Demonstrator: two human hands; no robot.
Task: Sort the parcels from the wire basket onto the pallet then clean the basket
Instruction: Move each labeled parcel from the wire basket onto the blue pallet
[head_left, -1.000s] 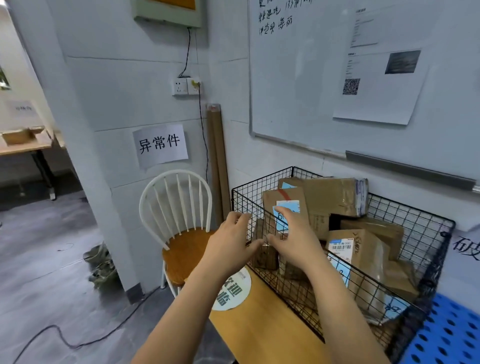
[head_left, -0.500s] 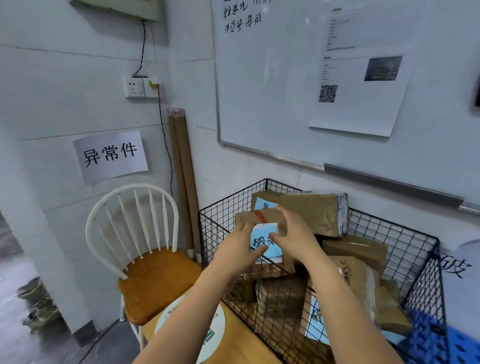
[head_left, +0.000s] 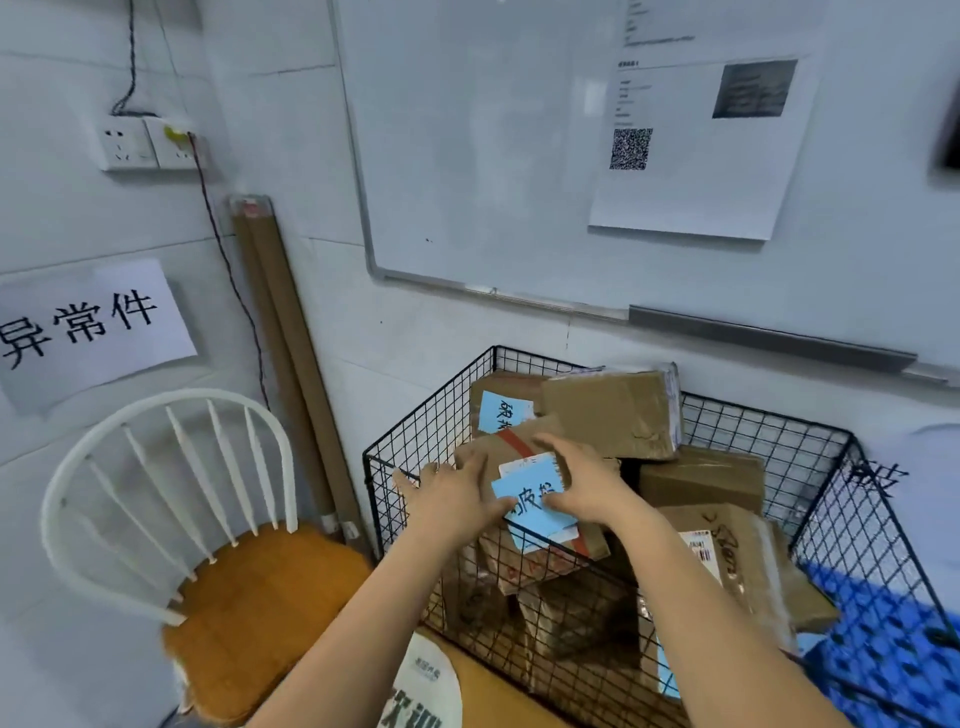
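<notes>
A brown cardboard parcel (head_left: 524, 435) is held between both hands above the near-left corner of the wire basket (head_left: 441, 410). It is tilted, with its face turned towards the camera. A red strip of tape is seen across its upper part. A pale blue label (head_left: 532, 501) with black handwritten characters is stuck over a white slip on its face. Its cardboard looks creased and worn at the edges.

The left hand (head_left: 457, 496) is laid against the parcel's left side, with the fingers along the edge and the thumb brought onto the label. The right hand (head_left: 589, 488) is closed round the right side, with the fingers curled over the top edge and the thumb pressed on the face. The parcel is thus gripped by both hands. Whether its lower end is touching the boxes beneath cannot be told.

More brown parcels are piled in the basket. A large taped box (head_left: 615, 410) lies against the far edge, and a box with another blue label (head_left: 501, 402) sits to its left. A box with a barcode label (head_left: 727, 551) is towards the right edge.

A blue pallet (head_left: 893, 660) is seen, blurred, through the mesh at the basket's right. A white chair (head_left: 166, 467) stands to the left of the basket, and a whiteboard (head_left: 519, 156) hangs on the wall above.
</notes>
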